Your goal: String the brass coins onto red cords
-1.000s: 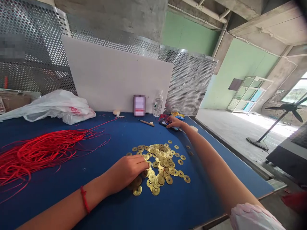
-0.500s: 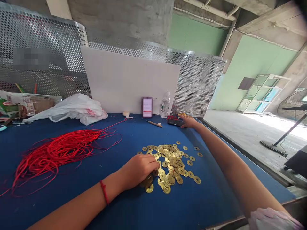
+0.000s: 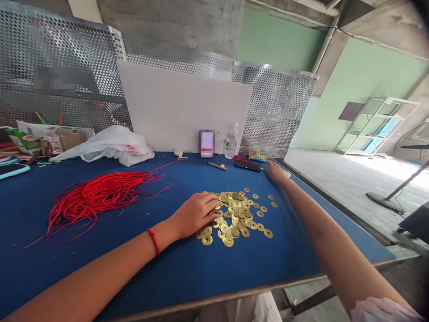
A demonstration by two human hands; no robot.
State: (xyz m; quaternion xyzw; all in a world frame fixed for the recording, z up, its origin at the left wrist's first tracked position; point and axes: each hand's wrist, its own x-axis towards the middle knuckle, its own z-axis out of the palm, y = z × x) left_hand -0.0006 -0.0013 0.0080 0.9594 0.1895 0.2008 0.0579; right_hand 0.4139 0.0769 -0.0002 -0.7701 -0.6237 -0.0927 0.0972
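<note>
Brass-coloured coins with square holes [image 3: 236, 210] lie in a loose heap on the blue table. My left hand [image 3: 197, 213], a red cord bracelet at its wrist, rests palm down on the heap's left side, fingers loosely bent and apart. Its palm hides some coins. Stretched to the table's far right is my right hand [image 3: 277, 172], beside a black phone [image 3: 247, 166] and partly over a white object [image 3: 287, 174]. Its fingers are small and smeared, so their grip is unclear. Left of the coins spreads a bundle of red cord [image 3: 100, 192].
Along the back stand a water bottle [image 3: 231, 141] and a propped-up screen [image 3: 206, 144], with a brown pen-like stick [image 3: 217, 166] in front. A yellow-and-blue wrapper [image 3: 257, 157] lies behind the phone. At back left is a white plastic bag [image 3: 110, 145]. The table's front edge [image 3: 214, 302] shows below.
My right hand has moved right, off the phone and wrapper, uncovering both. My left hand's fingers have spread slightly over the coins. The view has shifted, showing the table's front edge.
</note>
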